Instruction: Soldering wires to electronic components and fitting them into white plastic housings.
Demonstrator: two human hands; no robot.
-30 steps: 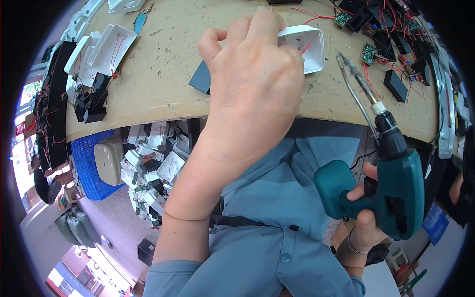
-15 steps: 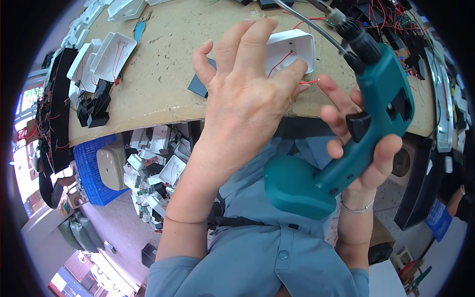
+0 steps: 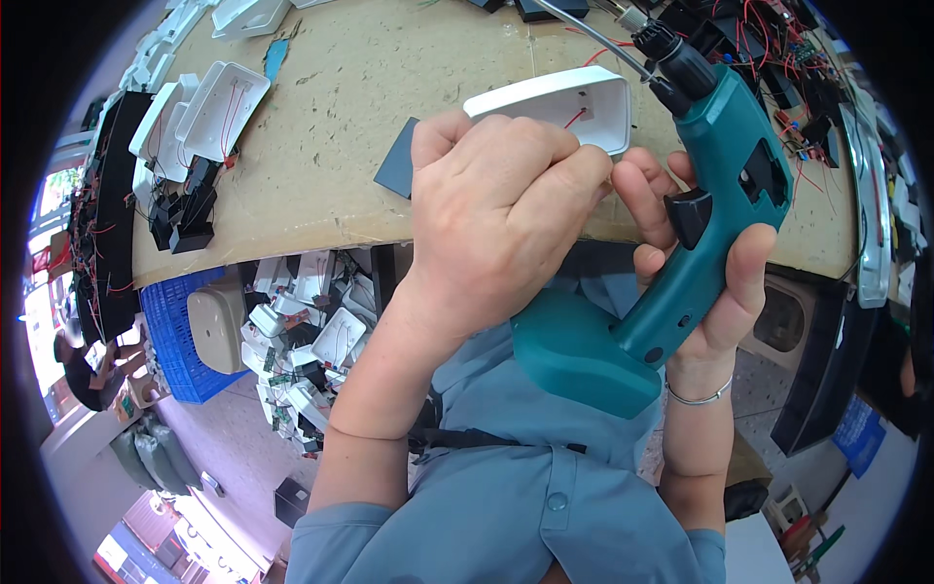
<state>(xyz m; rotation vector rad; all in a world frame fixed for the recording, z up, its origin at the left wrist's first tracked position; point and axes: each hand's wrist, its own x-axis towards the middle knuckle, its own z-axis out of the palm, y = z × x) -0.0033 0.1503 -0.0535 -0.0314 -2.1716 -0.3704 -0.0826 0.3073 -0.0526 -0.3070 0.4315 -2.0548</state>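
Observation:
My right hand is wrapped round the handle of a teal cordless drill with a black chuck pointing away from me and a black trigger. Its index and middle fingertips reach left, close to my left fingertips. My left hand is closed in a pinch in front of a white plastic housing, which lies tilted on the table. A thin red wire runs from a hole in the housing down to the pinch, where the hand hides its end. A dark grey flat piece lies beside my left wrist.
More white housings with red wires and black boxes lie at the left of the table. Wired black parts are heaped at the far right. Below the edge are a blue crate and piled white parts.
My left fingers, spread upward before, have curled down into a closed hand. The white housing has turned and tilted. The drill has shifted slightly left, and my right fingers have come nearer my left hand.

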